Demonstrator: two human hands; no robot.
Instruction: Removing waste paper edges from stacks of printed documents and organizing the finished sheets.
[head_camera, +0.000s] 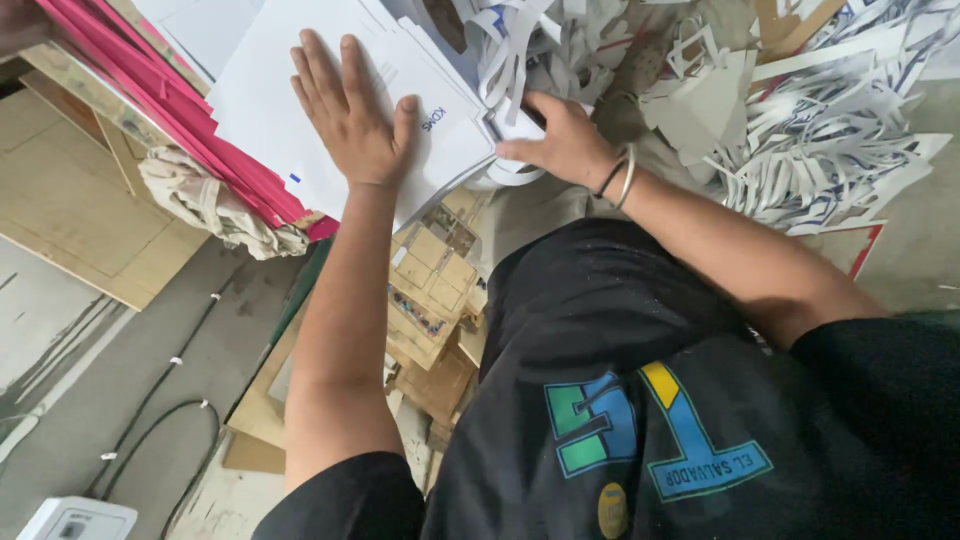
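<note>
The person leans over a cluttered counter (60, 215) of pale board. The left hand (352, 115) lies flat and released, fingers spread, palm pressed down on a stack of white printed sheets (270, 100) that sits at the counter's edge, tilted a little and overhanging it. The right hand (565, 140), with a dark band and a silver bangle (622, 175) at the wrist, is at the stack's right-hand edge; its thumb and fingers are curled around the side of the sheets, grasping them there, though the fingertips are hidden under the paper.

Just left of the stack, touching it, runs a slanted pile of pink and red card (165, 105). Below that pile a crumpled beige cloth (215, 205) hangs over the counter's edge. Beyond the right hand spreads a heap of white paper offcuts (830, 140), strips and punched-out shapes, some with dark blue print, lying loose on the floor. Beneath the forearms stands a stack of brown cardboard pieces (430, 300), leaning unevenly. Dark cables (165, 400) trail across the grey concrete floor (120, 390) at lower left, near a small white box (75, 520) in the corner. The person wears a black shirt (620, 400) with a coloured print.
</note>
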